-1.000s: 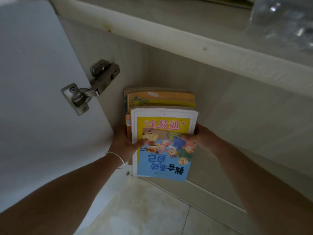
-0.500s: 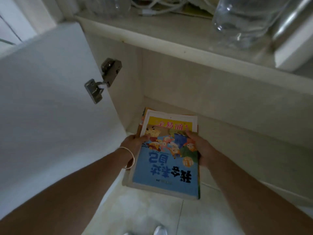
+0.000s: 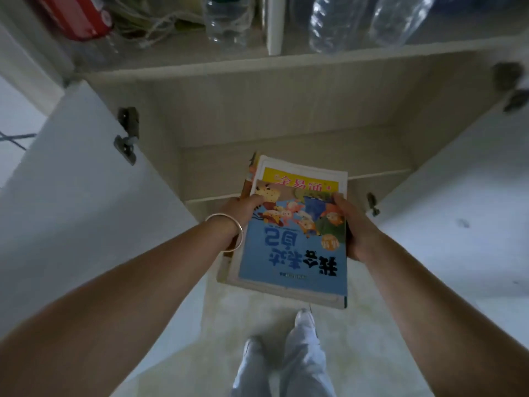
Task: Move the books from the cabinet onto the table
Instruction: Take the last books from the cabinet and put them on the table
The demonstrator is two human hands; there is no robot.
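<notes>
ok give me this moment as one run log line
phase: carrying | object: stack of books | left hand: gripping left edge | right hand: gripping right edge | cabinet: doors open

On the upper shelf [image 3: 200, 57] we see a red package [image 3: 77, 17] at the left, a tangle of pale cords [image 3: 148, 27] beside it, and clear plastic bottles [image 3: 337, 22] further right. A white upright divider [image 3: 274, 24] stands between the bottles. Metal hinges [image 3: 127, 134] sit on the left side. Below, a pale tiled floor [image 3: 249, 316] shows, with light trousers [image 3: 286, 368] at the bottom.
</notes>
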